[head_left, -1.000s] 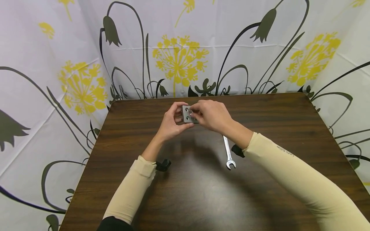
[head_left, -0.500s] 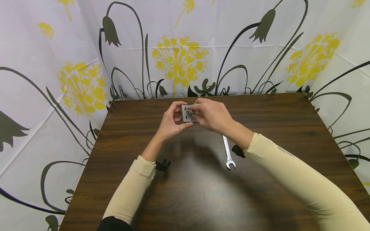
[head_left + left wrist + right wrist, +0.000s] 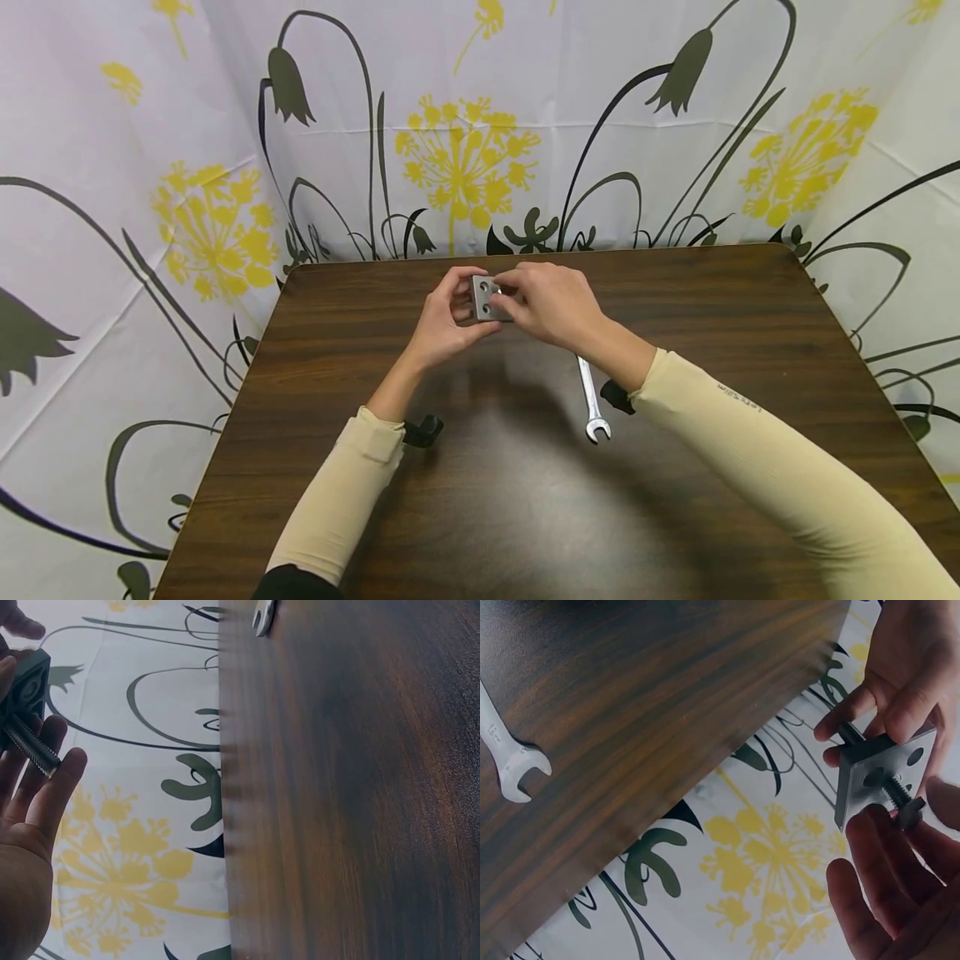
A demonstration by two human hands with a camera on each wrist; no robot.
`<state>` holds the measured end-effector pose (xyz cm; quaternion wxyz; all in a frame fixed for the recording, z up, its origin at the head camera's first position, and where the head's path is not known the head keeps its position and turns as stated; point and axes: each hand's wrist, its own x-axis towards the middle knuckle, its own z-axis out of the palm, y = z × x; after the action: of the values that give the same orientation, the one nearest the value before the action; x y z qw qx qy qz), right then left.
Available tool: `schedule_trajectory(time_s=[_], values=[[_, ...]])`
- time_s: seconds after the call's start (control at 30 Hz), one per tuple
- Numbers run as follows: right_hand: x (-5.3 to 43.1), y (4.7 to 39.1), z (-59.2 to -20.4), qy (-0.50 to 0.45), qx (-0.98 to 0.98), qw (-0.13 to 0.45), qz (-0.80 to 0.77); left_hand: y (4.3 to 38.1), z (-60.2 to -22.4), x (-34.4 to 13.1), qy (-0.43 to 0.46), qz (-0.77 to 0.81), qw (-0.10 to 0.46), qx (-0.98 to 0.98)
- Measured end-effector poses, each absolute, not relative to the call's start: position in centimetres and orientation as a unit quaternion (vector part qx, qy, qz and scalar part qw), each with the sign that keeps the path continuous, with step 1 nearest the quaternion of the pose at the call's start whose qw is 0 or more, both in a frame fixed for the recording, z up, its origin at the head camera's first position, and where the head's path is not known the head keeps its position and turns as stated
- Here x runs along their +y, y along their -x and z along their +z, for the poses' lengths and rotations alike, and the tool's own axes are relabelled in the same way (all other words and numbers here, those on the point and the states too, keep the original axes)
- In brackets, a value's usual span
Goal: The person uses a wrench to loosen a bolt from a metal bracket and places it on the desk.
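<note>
A small grey metal plate [image 3: 484, 299] with round holes is held upright above the far middle of the table, gripped at its edges by my left hand [image 3: 441, 323]. A threaded bolt [image 3: 897, 794] passes through one hole of the plate [image 3: 876, 771]. Its thread end [image 3: 31, 742] sticks out on the left hand's [image 3: 30, 832] palm side. My right hand [image 3: 551, 302] pinches the bolt's other end with its fingertips [image 3: 870, 838], and in the head view it hides the plate's right part.
A silver open-end wrench [image 3: 592, 398] lies on the dark wooden table [image 3: 525, 508] under my right forearm; the wrench [image 3: 505, 754] also shows in the right wrist view. A floral white curtain [image 3: 465, 125] hangs close behind the table's far edge.
My right fingers have shifted slightly on the bolt at the plate. Both hands, the plate and the wrench stay where they were.
</note>
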<state>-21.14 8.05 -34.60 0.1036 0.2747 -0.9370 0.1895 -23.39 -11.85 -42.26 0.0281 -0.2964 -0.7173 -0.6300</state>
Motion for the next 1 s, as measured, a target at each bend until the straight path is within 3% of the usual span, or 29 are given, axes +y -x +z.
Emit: schedule_trajectory(time_s=[0.37,0.6,0.8,1.0], values=[[8.0,21.2,-35.0,-0.287,-0.930,0.122,0.193,21.7,-39.7,-11.6,0.294,-0.625,0.021,-0.723],[8.2,21.2,-34.9,-0.302,-0.927,0.115,0.190,21.8,-39.7,-11.5,0.294,-0.628,0.017,-0.720],[8.2,21.3,-34.6,-0.257,-0.941,0.109,0.191,21.8,-39.5,-11.5,0.289,-0.626,0.017,-0.724],[8.1,21.2,-34.6,-0.287,-0.932,0.110,0.192,21.9,-39.5,-11.6,0.290,-0.628,0.018,-0.722]])
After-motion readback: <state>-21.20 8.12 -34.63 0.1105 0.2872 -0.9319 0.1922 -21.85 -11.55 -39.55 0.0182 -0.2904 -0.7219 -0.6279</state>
